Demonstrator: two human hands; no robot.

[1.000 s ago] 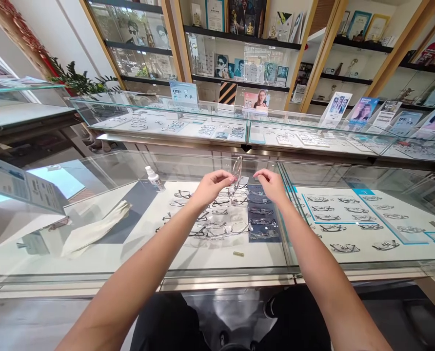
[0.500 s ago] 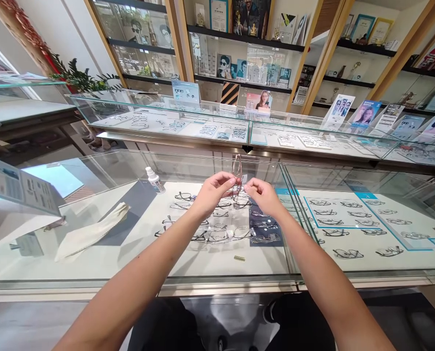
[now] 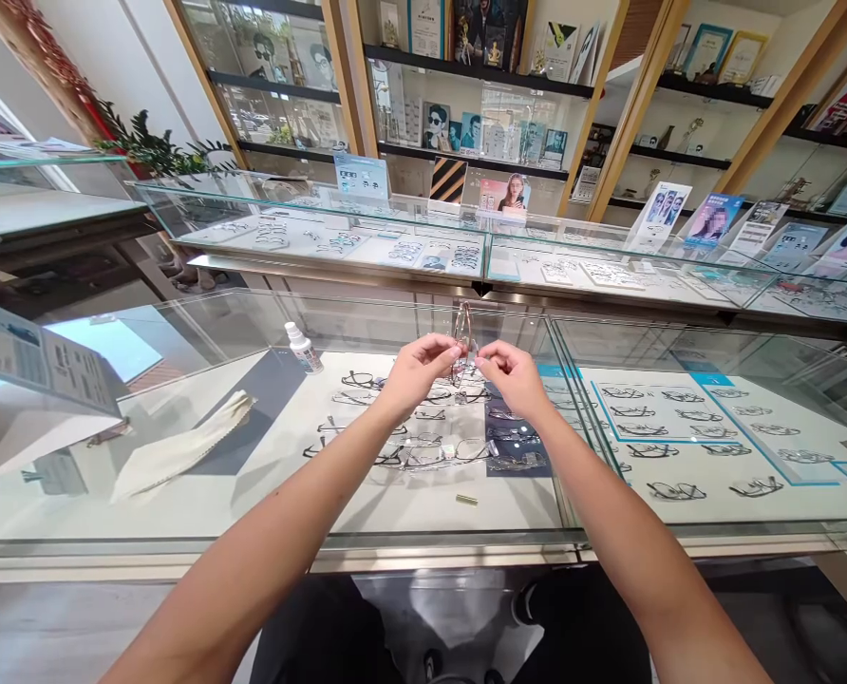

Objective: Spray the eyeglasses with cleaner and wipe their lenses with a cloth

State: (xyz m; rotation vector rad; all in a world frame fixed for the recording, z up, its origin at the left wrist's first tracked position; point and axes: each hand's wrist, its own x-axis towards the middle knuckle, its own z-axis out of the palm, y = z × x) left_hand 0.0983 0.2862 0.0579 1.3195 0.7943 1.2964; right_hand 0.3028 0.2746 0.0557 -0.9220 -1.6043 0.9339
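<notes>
A pair of thin-rimmed eyeglasses [image 3: 463,328] is held up on edge over the glass counter, between my two hands. My left hand [image 3: 423,366] pinches the frame from the left with thumb and forefinger. From the right, the closed fingertips of my right hand [image 3: 507,369] meet its lower part; the exact grip is too small to make out. Beneath my hands, several eyeglasses [image 3: 427,454] lie in rows inside the case, some on a dark mat [image 3: 498,470]. A small gold-coloured bar [image 3: 466,499] is near the front.
To the left are a white spray bottle [image 3: 302,349], a cream cloth [image 3: 174,451] on a grey mat [image 3: 277,380], and a standing leaflet [image 3: 39,356]. More eyeglasses [image 3: 676,491] fill the right-hand case. A second glass display case [image 3: 409,266] stands behind, before tall shelves.
The eyeglasses between my hands have turned slightly. Both hands stay in nearly the same place, and the view has shifted a little.
</notes>
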